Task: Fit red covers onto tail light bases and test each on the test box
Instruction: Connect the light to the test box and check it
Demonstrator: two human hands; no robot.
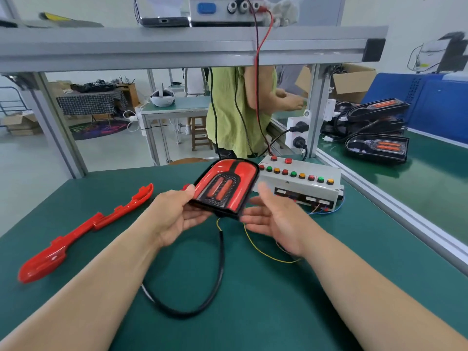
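Gripping tail light (pixel 225 184), rounded end pointing away

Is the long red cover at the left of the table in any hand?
No, the long red cover lies alone on the green table, touched by nothing.

Both forearms were bare, entering from the bottom corners and converging toward centre frame. Left hand (pixel 177 214): raised, palm turned inward and up, thumb laid across the top near edge of the tail light (pixel 225 188), fingers curled beneath it, gripping at its left side. Right hand (pixel 276 219): palm up and facing left, fingers straight and close together, thumb pointing up, slightly blurred. Its fingers lay just beside the unit's lower right corner; contact could not be confirmed. Wrists were roughly level.
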